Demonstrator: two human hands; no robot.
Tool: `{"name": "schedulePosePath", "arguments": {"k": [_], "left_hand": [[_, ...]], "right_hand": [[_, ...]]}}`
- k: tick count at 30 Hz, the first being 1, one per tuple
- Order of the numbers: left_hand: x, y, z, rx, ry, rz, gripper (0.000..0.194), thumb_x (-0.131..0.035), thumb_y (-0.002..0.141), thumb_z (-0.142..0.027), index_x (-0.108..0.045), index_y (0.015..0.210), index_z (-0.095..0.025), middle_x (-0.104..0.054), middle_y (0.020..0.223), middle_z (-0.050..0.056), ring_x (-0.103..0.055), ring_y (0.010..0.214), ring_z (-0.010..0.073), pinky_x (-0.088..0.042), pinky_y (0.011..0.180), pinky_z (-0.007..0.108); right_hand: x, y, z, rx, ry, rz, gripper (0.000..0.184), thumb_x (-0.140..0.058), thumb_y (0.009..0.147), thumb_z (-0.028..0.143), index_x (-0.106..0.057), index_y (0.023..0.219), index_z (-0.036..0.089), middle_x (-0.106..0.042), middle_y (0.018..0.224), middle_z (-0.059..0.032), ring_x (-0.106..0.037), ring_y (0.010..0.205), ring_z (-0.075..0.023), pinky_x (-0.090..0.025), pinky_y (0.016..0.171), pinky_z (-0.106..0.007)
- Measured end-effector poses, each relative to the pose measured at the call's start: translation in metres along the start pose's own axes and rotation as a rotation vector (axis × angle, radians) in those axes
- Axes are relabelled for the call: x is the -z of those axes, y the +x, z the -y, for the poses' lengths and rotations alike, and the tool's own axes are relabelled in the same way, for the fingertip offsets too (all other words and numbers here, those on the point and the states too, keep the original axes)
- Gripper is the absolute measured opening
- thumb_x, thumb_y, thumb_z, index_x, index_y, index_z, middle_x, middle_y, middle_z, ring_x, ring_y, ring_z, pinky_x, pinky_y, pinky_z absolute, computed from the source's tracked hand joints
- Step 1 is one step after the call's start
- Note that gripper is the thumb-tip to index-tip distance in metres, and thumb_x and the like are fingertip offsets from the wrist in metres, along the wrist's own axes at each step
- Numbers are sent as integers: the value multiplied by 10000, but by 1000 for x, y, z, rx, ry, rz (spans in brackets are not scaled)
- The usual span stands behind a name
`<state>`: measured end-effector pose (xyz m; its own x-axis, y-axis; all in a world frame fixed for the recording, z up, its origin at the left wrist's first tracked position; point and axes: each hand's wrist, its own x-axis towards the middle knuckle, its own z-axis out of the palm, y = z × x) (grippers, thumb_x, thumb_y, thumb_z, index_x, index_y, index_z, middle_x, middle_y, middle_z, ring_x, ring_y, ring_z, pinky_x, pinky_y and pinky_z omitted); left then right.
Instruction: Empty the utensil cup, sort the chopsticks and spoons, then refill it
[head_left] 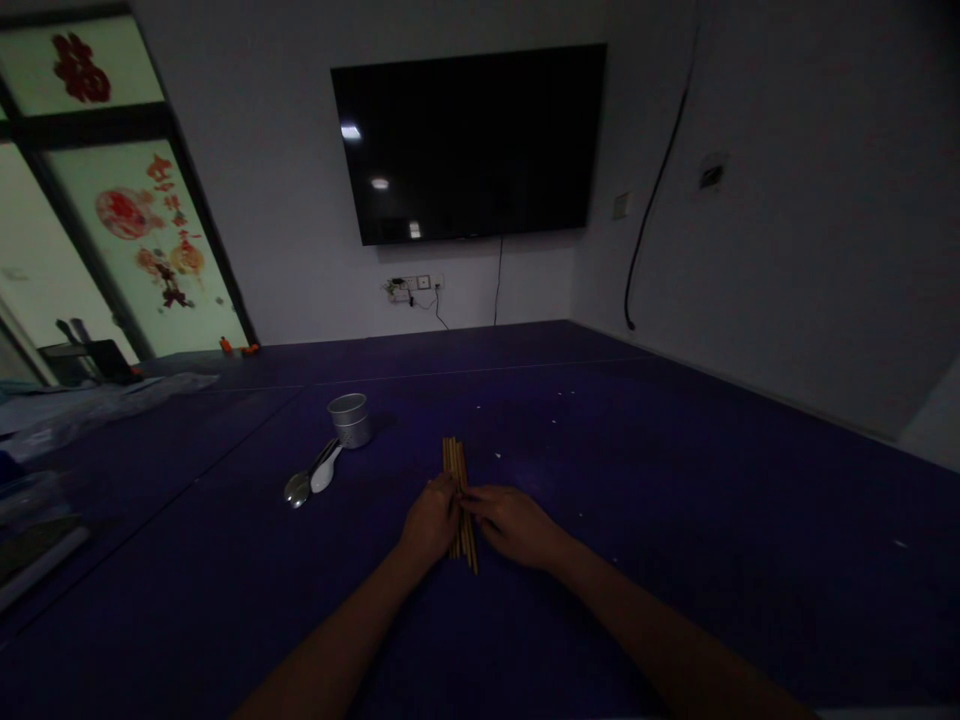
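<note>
While two hands on several sticks, three spoons beside one cup.

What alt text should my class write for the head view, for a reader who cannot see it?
A person's left hand and right hand meet at a bundle of thin sticks on a dark purple surface. Farther off to the left, a metal cup stands near white and silver spoons. A TV with a dark screen hangs on the wall.

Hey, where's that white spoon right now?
In the head view, the white spoon lies left of centre on the purple tabletop, just right of the metal spoons, its handle pointing toward the metal cup.
</note>
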<state>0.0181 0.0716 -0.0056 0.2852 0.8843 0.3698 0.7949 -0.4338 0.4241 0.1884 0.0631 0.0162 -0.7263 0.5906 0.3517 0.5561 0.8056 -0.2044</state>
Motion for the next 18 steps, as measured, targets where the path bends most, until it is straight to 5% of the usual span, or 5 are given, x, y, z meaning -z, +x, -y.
{"name": "schedulePosePath", "arguments": {"k": [18], "left_hand": [[-1, -1, 0, 5, 65, -1, 351, -356, 886, -158, -601, 1137, -172, -570, 1264, 106, -532, 1161, 182, -368, 1041, 355]], "right_hand": [[-3, 2, 0, -48, 27, -4, 296, -427, 821, 90, -659, 981, 181, -654, 1029, -71, -594, 986, -179, -437, 882, -300]]}}
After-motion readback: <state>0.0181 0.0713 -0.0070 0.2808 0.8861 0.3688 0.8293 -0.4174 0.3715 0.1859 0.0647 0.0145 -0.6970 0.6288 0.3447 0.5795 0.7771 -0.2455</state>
